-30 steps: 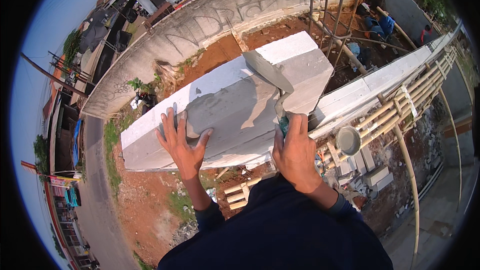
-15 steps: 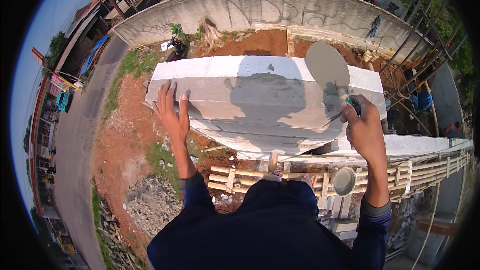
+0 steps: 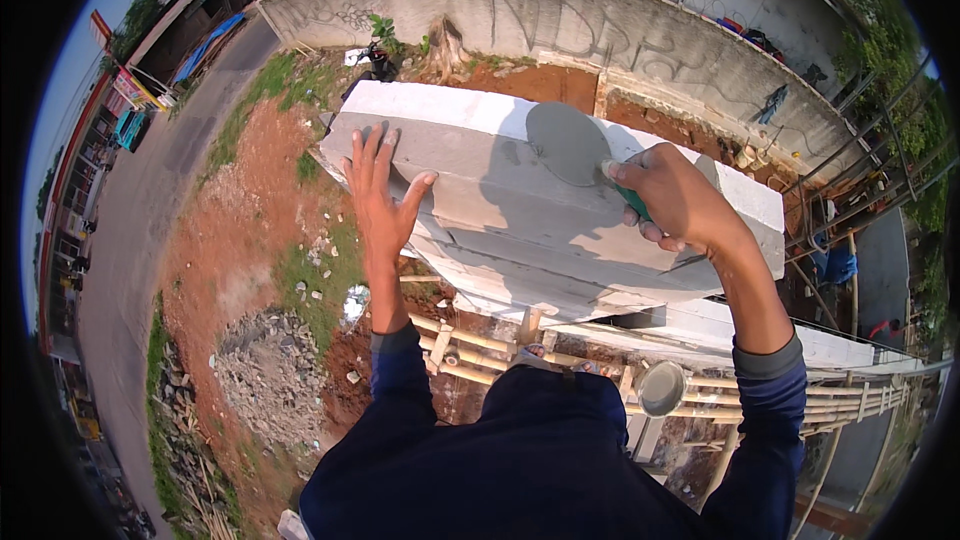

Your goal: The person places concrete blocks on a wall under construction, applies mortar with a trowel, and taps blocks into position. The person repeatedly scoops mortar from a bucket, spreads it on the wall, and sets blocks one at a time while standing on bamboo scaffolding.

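My left hand (image 3: 378, 195) rests with spread fingers on the grey, shaded face at the left end of a stack of pale lightweight blocks (image 3: 440, 100). My right hand (image 3: 668, 198) grips the green handle of a trowel, whose rounded blade (image 3: 568, 143) is coated in grey mortar and held against the blocks' upper middle. Part of the handle is hidden under my fingers. A round container of grey material (image 3: 661, 388) stands below my right hand on the bamboo staging (image 3: 460, 365).
Beyond the blocks run a graffitied boundary wall (image 3: 520, 10), a tree stump (image 3: 447, 48) and red soil. Bamboo and dark poles (image 3: 890, 130) rise at the right. Far below on the left are a road (image 3: 135, 270) and a rubble heap (image 3: 265, 370).
The view has swung round, levelling the blocks. My right hand and trowel have moved from the right end toward the middle of the blocks. My left hand stays on the left end.
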Tool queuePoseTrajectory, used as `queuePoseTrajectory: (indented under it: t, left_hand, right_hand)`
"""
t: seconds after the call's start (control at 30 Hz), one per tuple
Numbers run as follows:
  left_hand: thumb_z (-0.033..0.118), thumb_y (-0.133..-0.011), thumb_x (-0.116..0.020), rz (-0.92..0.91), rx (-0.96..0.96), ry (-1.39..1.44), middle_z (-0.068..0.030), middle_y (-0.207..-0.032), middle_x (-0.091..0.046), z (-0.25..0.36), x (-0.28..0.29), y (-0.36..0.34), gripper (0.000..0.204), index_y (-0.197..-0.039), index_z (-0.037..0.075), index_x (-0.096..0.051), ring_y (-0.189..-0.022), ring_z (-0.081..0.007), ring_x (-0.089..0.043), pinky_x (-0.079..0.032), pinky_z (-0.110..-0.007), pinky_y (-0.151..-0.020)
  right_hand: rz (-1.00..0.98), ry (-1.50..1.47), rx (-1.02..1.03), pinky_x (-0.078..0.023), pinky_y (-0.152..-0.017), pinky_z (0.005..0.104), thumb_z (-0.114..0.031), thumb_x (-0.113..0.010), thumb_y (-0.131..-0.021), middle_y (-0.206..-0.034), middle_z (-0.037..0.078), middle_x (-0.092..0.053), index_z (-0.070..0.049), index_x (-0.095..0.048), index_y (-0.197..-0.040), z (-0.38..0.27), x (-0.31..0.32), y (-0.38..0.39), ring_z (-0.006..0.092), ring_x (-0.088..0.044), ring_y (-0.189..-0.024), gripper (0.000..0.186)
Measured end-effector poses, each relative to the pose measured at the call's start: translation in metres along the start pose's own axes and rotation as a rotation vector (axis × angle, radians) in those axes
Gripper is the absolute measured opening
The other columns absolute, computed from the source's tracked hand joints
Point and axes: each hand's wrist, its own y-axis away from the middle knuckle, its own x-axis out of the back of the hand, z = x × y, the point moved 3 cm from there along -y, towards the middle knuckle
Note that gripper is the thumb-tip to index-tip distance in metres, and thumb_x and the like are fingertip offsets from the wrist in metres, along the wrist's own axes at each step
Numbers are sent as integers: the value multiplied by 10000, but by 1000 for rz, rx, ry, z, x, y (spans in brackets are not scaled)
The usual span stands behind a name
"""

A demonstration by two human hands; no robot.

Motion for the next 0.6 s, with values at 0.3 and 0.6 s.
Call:
queuePoseTrajectory:
  t: [0.3,0.6]
  left_hand:
    - [292,-1047,-687,155,46,66,-249,-1727,-316,-2,-14,30,674,-1604,-4,-450,-1597,-480,-281,-279,-592,-1268]
    - [216,-1115,-585,-164,375,428,-238,-1487,-618,5,-66,147,506,-1545,-36,-498,-1241,-336,-705,-592,-437,-996]
  right_hand:
    - [-187,17,2,-320,-325,272,-312,-615,-1085,-668,49,-574,49,-643,-965,-13,-24,13,91,-464,-386,382]
    - [274,-835,179,-364,-380,233,-155,-567,-1066,-721,95,-617,10,-488,-1303,99,-25,131,104,-517,-428,299]
